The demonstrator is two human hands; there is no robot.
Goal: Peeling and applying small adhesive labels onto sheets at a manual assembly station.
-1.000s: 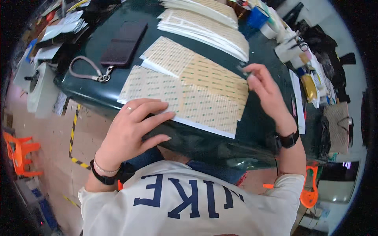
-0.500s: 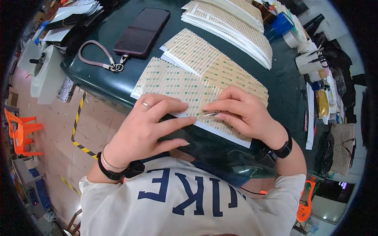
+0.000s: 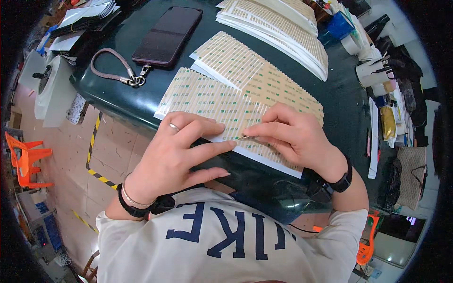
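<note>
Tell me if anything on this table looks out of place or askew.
The tan adhesive sheets overlap in a loose, crooked fan, and the sheet under the left hand overhangs the dark table's near edge. Nothing looks spilled or damaged.

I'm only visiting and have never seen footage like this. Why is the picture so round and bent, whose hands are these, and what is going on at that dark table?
No machine is at work here: the camera sits on a person's head and looks down, and its wide lens bends straight edges. The left hand presses flat on a sheet of tan adhesive strips at the near edge of the dark green table. The right hand pinches a thin metal tool, probably tweezers, with its tip on that sheet. A second sheet overlaps it behind, and a stack of sheets lies further back. A dark phone with a looped strap lies to the left.
</note>
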